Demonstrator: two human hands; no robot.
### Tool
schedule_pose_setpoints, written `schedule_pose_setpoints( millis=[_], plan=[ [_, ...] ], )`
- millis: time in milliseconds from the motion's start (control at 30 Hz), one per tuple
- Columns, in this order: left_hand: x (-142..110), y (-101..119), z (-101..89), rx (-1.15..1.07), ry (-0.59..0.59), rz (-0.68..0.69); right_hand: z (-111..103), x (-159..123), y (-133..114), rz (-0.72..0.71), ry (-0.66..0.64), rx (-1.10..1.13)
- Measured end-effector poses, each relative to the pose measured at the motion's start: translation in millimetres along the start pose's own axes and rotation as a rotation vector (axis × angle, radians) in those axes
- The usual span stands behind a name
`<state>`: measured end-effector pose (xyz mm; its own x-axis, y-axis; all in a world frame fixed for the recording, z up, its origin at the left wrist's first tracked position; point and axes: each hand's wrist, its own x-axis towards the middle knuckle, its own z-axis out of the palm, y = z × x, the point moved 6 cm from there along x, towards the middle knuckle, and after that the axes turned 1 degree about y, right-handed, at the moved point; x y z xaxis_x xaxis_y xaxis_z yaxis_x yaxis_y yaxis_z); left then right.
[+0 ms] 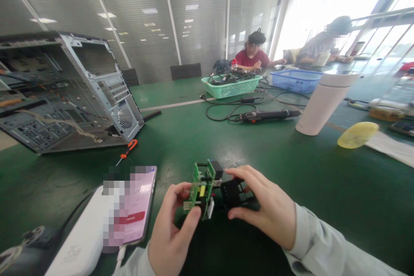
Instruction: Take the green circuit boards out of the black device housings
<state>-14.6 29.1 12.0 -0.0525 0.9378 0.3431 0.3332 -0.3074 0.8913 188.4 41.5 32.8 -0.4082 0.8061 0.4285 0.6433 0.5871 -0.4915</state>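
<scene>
While the left hand [166, 230] pinched the green circuit-board assembly with a yellow component [201, 192] between thumb and fingers, the right hand [270, 209] gripped the black housing with rectangular openings [234, 194] beside it, both pieces above the dark green tabletop [181, 138]. Whether the pieces touched, one could not tell. Careful work probably called for holding the boards by their edges, sparing the pins, and avoiding any twist. An orange-handled screwdriver [123, 155] lay near the grey metal computer case [126, 116].
</scene>
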Motion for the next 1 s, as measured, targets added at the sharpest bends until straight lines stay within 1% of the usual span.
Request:
schedule_pose_setpoints(
  millis=[67, 100, 167, 233, 300, 367, 433, 467, 567, 667, 733, 767, 867, 933, 1000],
  plan=[
    [2, -15, 1.5, -0.240, 0.042, -0.212, 0, 1, 3, 0.035, -0.034, -0.004],
    [3, -21, 3.7, -0.339, 0.048, -0.297, 0, 2, 4, 0.045, -0.043, -0.004],
    [3, -25, 8.5, -0.476, 0.032, -0.404, 0, 3, 8, 0.066, -0.053, 0.002],
    [3, -24, 12.1, -0.542, 0.004, -0.464, 1, 3, 12, 0.088, -0.051, 0.014],
    [2, -23, 16.3, -0.581, -0.056, -0.509, 1, 3, 16, 0.098, -0.005, 0.035],
    [-1, -22, 22.9, -0.649, -0.154, -0.555, 0, 3, 20, 0.107, 0.068, 0.068],
    [-3, -23, 27.6, -0.708, -0.222, -0.574, -1, 3, 25, 0.139, 0.130, 0.101],
    [-3, -24, 28.7, -0.728, -0.233, -0.577, -1, 2, 28, 0.167, 0.152, 0.115],
    [-3, -26, 29.3, -0.758, -0.217, -0.588, -1, 1, 37, 0.278, 0.194, 0.183],
    [-2, -20, 27.4, -0.734, -0.198, -0.559, 3, 0, 46, 0.428, 0.176, 0.366],
    [-2, -16, 26.0, -0.731, -0.192, -0.545, 8, 0, 48, 0.502, 0.112, 0.498],
    [-2, -14, 25.5, -0.737, -0.191, -0.542, 11, 0, 48, 0.527, 0.060, 0.559],
    [-2, -14, 24.4, -0.764, -0.191, -0.527, 27, -1, 41, 0.589, -0.166, 0.751],
    [-1, -15, 23.8, -0.779, -0.186, -0.513, 40, -7, 33, 0.656, -0.357, 1.009],
    [-1, -17, 24.3, -0.793, -0.184, -0.517, 51, -13, 22, 0.718, -0.527, 1.356]
  ],
)
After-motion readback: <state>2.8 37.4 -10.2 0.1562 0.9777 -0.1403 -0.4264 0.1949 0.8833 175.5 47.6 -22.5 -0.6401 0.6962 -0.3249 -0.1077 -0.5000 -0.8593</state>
